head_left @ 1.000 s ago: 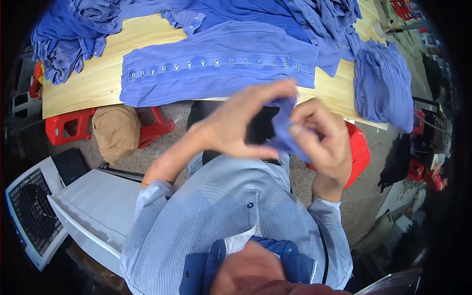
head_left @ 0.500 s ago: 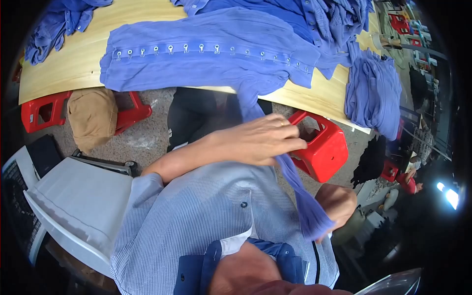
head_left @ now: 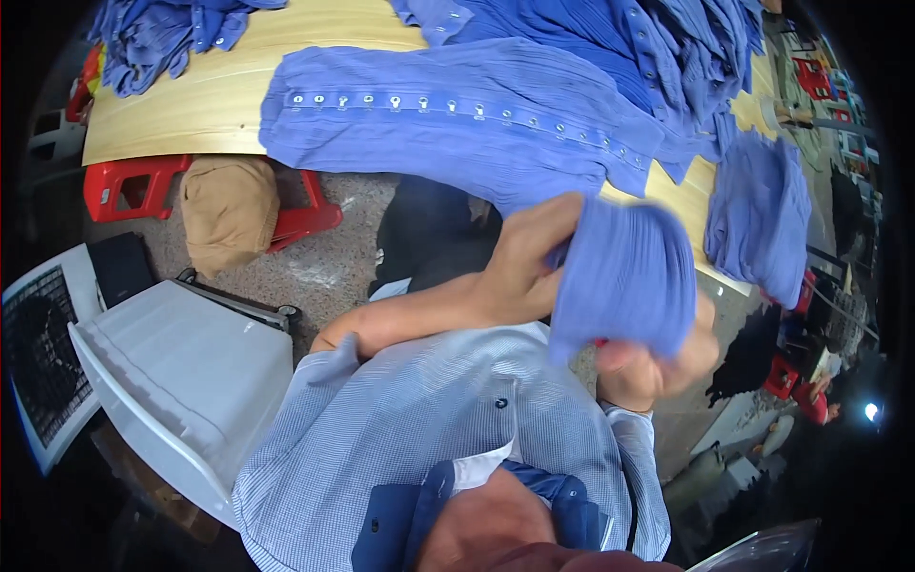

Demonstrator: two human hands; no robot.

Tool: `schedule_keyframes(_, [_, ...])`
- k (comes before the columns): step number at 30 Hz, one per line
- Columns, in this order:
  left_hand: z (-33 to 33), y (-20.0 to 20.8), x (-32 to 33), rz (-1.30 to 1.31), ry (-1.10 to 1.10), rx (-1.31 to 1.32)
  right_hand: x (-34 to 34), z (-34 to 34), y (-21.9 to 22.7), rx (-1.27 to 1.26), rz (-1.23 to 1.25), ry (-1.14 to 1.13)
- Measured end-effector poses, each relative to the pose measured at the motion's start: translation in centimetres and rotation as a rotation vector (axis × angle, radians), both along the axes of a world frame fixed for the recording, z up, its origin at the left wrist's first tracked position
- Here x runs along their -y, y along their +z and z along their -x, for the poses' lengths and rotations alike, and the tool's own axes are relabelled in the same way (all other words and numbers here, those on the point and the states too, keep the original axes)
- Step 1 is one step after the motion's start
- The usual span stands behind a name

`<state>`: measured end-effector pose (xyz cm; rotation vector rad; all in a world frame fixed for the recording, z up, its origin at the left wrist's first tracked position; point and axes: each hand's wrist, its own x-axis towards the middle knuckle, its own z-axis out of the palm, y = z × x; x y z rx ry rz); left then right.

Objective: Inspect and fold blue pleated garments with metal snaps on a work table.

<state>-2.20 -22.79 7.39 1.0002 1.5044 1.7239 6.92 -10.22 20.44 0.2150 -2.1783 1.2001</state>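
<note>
Up swung the right hand [head_left: 672, 360], curled under a wide blue cloth band [head_left: 629, 276] in front of the chest! Left hand [head_left: 529, 253] bent against its edge, fingertips hidden, pinch impossible to tell. Sleeve-shaping, I judged; the next move called for steady holds. Beyond, a blue garment [head_left: 410, 138] lay across the surface [head_left: 181, 119].

Tan cloth [head_left: 229, 214] on a red stool [head_left: 164, 183], pale grey panel [head_left: 205, 357], speckled floor [head_left: 329, 257]
</note>
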Motion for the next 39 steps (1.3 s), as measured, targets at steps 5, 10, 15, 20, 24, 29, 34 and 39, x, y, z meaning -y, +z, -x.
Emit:
schedule_keyframes(5, [4.1,5.2,-1.8,-0.235,0.156,0.770,-1.9,3.0,-8.4,0.197,0.989,-0.283])
schedule_keyframes(10, [8.3,5.3,-1.7,-0.426,0.288,0.932,-2.3,1.0,-13.1,0.746,0.619,-0.046])
schedule_keyframes(15, [14.9,2.7,1.5,-0.477,0.544,0.950,-5.2,0.7,-14.2,0.581,0.889,0.005])
schedule_keyframes(20, [20.9,-1.6,7.2,-0.634,0.308,1.077,-5.0,2.2,-15.2,0.494,1.142,-0.092])
schedule_keyframes(24, [22.1,-4.3,9.8,-0.302,0.822,0.772,-4.4,2.5,-16.6,0.492,0.800,-0.405])
schedule_keyframes(29, [21.8,-2.7,14.1,-0.159,0.987,0.454,-4.2,4.1,-16.0,0.408,0.641,-0.476])
schedule_keyframes(34, [23.6,-4.2,16.0,0.191,0.984,0.134,-5.5,5.5,-17.3,0.431,0.571,-0.568])
schedule_keyframes(39, [24.8,-4.8,16.9,0.344,1.143,-0.029,-5.3,6.5,-16.4,0.691,0.297,-0.677])
